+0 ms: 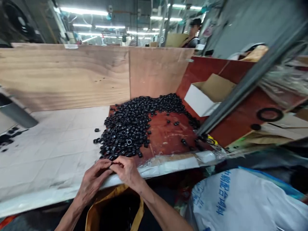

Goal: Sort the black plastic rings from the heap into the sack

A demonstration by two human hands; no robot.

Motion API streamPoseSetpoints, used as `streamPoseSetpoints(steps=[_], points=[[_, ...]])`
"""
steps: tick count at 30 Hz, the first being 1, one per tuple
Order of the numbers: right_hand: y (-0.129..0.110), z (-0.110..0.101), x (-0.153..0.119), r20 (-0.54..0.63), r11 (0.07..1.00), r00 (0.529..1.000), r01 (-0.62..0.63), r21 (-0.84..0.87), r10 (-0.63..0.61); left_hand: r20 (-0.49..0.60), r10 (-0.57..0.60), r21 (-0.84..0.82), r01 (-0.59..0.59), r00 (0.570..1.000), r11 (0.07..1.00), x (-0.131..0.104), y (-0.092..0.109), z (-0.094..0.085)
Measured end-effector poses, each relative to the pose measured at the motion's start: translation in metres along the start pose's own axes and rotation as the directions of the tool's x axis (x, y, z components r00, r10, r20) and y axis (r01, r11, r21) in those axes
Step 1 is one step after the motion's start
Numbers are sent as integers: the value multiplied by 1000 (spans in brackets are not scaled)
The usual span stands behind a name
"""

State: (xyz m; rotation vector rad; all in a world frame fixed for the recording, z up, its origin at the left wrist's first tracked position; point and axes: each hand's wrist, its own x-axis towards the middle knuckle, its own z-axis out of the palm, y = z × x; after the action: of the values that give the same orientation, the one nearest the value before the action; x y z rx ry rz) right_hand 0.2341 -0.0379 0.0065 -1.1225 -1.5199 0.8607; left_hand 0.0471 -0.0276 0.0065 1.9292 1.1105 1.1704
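Note:
A large heap of small black rings (127, 125) lies on the reddish-brown table board, spreading back to the wooden wall. At the heap's front edge my two hands meet, fingertips together. My left hand (93, 178) is closed in a pinch, with a small dark piece just showing at its fingertips. My right hand (126, 170) pinches at the same spot from the other side. The piece is mostly covered by fingers, so its kind cannot be made out. Below my hands an open yellow-rimmed bag (139, 211) hangs in my lap, dark inside.
A white sheet (60, 138) covers the table's left part. An open cardboard box (202, 101) leans at the right, behind a slanting metal post (231, 107). A large white sack (231, 199) stands at lower right. Beyond the wooden wall (72, 77) is another person (192, 35).

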Motion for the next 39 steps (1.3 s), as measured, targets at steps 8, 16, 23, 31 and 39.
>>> streamPoseSetpoints(steps=[8,16,23,31,39], points=[[3,-2,1,-6,991,997,-71,111,72,-24,-3,28,4,1000,1000,3,-10,0],[2,-5,-3,-5,991,991,130,-5,-130,15,-91,-119,92,996,989,6,-10,4],[3,4,-9,-36,992,997,68,-102,-72,-10,-19,-204,17,1000,979,-2,5,7],[1,2,-19,-8,959,980,192,-208,-198,-24,-61,-314,50,998,948,-7,1,7],[-7,-3,-16,-11,983,987,157,-98,-159,12,-59,-304,60,998,951,-7,1,6]])
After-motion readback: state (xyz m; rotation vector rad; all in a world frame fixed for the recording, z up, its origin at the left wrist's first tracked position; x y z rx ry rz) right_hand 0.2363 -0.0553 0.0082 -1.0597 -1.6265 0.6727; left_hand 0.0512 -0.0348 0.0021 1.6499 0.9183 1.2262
